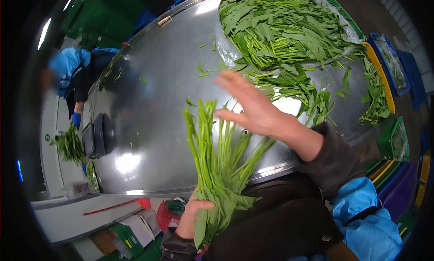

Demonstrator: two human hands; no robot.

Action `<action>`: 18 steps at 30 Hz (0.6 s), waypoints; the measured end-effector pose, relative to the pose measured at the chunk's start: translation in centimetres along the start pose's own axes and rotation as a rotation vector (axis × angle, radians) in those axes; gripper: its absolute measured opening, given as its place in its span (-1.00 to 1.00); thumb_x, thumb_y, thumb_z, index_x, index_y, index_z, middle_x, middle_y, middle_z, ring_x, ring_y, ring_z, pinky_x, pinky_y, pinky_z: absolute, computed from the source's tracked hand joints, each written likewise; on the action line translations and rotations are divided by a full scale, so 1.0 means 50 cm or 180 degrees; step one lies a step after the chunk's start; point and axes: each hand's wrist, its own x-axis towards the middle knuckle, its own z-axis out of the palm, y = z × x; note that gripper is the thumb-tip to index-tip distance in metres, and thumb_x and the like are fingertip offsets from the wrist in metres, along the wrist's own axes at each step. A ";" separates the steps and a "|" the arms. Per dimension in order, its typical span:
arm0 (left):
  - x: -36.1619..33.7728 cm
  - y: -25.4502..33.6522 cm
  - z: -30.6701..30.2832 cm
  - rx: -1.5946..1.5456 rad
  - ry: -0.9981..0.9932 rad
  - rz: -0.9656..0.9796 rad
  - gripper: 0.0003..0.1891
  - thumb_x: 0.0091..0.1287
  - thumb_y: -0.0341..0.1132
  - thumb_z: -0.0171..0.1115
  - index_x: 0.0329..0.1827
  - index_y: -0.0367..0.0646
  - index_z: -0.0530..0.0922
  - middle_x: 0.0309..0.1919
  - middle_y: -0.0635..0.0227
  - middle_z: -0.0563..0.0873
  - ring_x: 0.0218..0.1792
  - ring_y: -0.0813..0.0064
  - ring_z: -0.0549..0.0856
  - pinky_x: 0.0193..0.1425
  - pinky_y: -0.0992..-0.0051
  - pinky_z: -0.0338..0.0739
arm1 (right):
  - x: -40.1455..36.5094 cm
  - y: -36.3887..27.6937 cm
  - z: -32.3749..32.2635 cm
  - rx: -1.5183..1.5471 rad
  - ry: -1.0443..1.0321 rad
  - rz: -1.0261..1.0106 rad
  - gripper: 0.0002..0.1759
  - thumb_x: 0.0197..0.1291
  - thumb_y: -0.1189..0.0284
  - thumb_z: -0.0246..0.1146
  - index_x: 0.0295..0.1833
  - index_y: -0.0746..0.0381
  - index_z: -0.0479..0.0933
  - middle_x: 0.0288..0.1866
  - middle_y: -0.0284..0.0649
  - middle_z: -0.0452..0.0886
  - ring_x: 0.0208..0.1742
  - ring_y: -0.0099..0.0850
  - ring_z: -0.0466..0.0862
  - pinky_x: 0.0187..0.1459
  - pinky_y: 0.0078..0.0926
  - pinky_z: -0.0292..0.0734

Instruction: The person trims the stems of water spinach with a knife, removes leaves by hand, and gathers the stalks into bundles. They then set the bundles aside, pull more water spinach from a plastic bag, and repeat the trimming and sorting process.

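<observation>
Far left, a co-worker's blue-gloved hand has its own leafy bundle, with some dark trays right beside it at the edge of the metal table. That's well apart from the near hands, so I wouldn't worry about a clash there.

The left hand is my main concern. It's got the bunch of greens by the leafy end, low at the table's near edge, cut stems pointing up. Thumb's across the leaves, the other fingers are mostly hidden behind, so can't tell how tight they are. Too loose and stems could slip out; too tight and the leaves probably bruise. The stems on the right already fan out, so those look likeliest to stray.

The right hand is blurry, fingers stretched out, thumb spread away from them, nothing gripped. It's so near the stem tops that a careless swipe could knock them askew; can't tell if it's touching.

Further right, loose stems trail off the big pile and could get snagged by that sleeve.
</observation>
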 end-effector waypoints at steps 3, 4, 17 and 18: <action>0.002 0.012 -0.020 0.0174 -0.0229 -0.0205 -0.30 -0.15 -0.60 0.32 0.21 -0.31 0.42 -0.07 0.17 0.67 -0.03 0.27 0.67 0.11 0.33 0.53 | 0.029 -0.017 0.021 0.1100 -0.0693 0.0077 -0.51 0.12 0.25 0.32 0.12 0.29 0.51 0.08 -0.02 0.57 -0.05 -0.13 0.64 0.03 -0.27 0.51; -0.001 0.014 -0.025 0.0260 -0.0170 -0.0281 -0.30 -0.16 -0.61 0.33 0.21 -0.31 0.43 -0.07 0.19 0.67 -0.04 0.28 0.67 0.12 0.34 0.52 | 0.039 -0.018 0.023 0.1737 -0.1435 0.0438 -0.56 0.11 0.24 0.30 0.01 0.32 0.59 0.00 0.02 0.61 -0.09 -0.11 0.64 0.01 -0.23 0.50; -0.015 0.012 -0.119 -0.0012 -0.0344 -0.0371 -0.20 -0.16 -0.56 0.33 0.31 -0.32 0.33 0.03 0.15 0.61 0.04 0.25 0.63 0.18 0.31 0.47 | 0.041 -0.069 0.065 0.0596 -0.1974 0.0390 -0.74 0.21 0.32 0.14 -0.19 0.33 0.52 -0.29 -0.01 0.60 -0.21 -0.04 0.60 -0.13 -0.15 0.48; -0.016 0.011 -0.123 -0.0015 -0.0352 -0.0383 -0.20 -0.16 -0.56 0.33 0.31 -0.32 0.33 0.03 0.15 0.61 0.04 0.25 0.63 0.18 0.31 0.47 | 0.038 -0.076 0.072 0.0588 -0.1976 0.0404 -0.74 0.21 0.32 0.14 -0.19 0.33 0.52 -0.29 -0.01 0.60 -0.21 -0.04 0.60 -0.13 -0.15 0.48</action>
